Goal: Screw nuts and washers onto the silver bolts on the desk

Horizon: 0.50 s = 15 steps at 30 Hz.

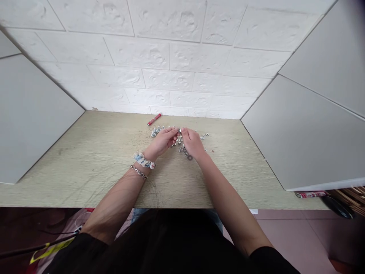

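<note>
My left hand [164, 140] and my right hand [193, 142] meet above the tabletop, fingertips almost touching. Pinched between them is a small shiny metal fastener [180, 131]; it looks like a nut, and whether a bolt sits inside it is hidden by the fingers. Both hands are closed. Below and between them lie loose bolts and nuts [180, 149], with a flat washer [189, 157] beside the right wrist. Several bolts with washers [154, 132] stand head down in a row behind my left hand. More small bolts [202, 137] lie to the right of my right hand.
A red pen-like tube [154, 119] lies near the white brick wall [182, 80]. Grey panels [37, 121] close in the wooden tabletop [114, 160] on both sides. At the front right corner are a pink patterned tube [310, 194] and a dark object [338, 206].
</note>
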{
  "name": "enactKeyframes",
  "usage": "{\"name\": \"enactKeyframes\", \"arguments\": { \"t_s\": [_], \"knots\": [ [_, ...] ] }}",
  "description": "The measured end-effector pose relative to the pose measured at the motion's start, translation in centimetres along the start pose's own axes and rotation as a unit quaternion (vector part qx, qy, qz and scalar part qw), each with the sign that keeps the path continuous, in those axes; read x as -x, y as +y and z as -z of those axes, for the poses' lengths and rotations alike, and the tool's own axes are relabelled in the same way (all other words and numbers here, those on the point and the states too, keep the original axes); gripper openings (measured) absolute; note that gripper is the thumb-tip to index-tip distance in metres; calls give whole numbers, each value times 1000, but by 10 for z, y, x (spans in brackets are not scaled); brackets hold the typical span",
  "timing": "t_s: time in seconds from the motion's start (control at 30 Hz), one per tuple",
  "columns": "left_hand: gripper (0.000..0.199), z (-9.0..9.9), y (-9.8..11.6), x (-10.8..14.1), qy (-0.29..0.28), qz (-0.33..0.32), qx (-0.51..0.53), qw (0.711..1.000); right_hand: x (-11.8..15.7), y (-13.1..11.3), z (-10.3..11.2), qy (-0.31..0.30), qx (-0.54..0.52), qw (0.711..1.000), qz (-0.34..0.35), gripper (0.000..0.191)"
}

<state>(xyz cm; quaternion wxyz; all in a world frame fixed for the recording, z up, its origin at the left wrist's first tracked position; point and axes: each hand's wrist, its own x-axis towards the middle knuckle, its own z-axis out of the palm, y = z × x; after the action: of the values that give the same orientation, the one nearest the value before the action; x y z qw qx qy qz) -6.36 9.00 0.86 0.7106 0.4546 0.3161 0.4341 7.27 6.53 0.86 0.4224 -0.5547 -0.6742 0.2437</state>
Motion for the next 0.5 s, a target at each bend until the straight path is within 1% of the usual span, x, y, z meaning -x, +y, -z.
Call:
{"name": "enactKeyframes", "arguments": {
  "t_s": [0.07, 0.13, 0.2, 0.27, 0.3, 0.37, 0.43, 0.47, 0.5],
  "knots": [
    [22, -1, 1, 1, -3, 1, -1, 1000, 0, 1, 0, -1, -3, 1000, -1, 41],
    [21, -1, 1, 2, -3, 6, -5, 1000, 0, 0, 0, 1, -3, 1000, -1, 38],
    [21, -2, 2, 2, -4, 10, -9, 1000, 0, -1, 1, 0, -6, 1000, -13, 26],
    [19, -3, 3, 3, -8, 12, -12, 1000, 1, -3, 2, -1, -13, 999, -29, 8],
    [18, -3, 3, 3, -9, 12, -12, 1000, 1, -4, 2, -1, -18, 999, -35, 7],
    [17, -4, 3, 4, -11, 12, -14, 1000, 2, -5, 3, 6, -29, 999, -41, 14],
    [15, -4, 2, 4, -12, 13, -17, 1000, 1, -4, 3, 21, -33, 998, -41, 5],
    [15, -4, 1, 3, -11, 14, -19, 1000, 1, -4, 3, 27, -30, 998, -40, 7],
    [15, -4, 1, 3, -10, 15, -21, 1000, 1, -3, 3, 30, -25, 998, -39, 17]
  ]
}}
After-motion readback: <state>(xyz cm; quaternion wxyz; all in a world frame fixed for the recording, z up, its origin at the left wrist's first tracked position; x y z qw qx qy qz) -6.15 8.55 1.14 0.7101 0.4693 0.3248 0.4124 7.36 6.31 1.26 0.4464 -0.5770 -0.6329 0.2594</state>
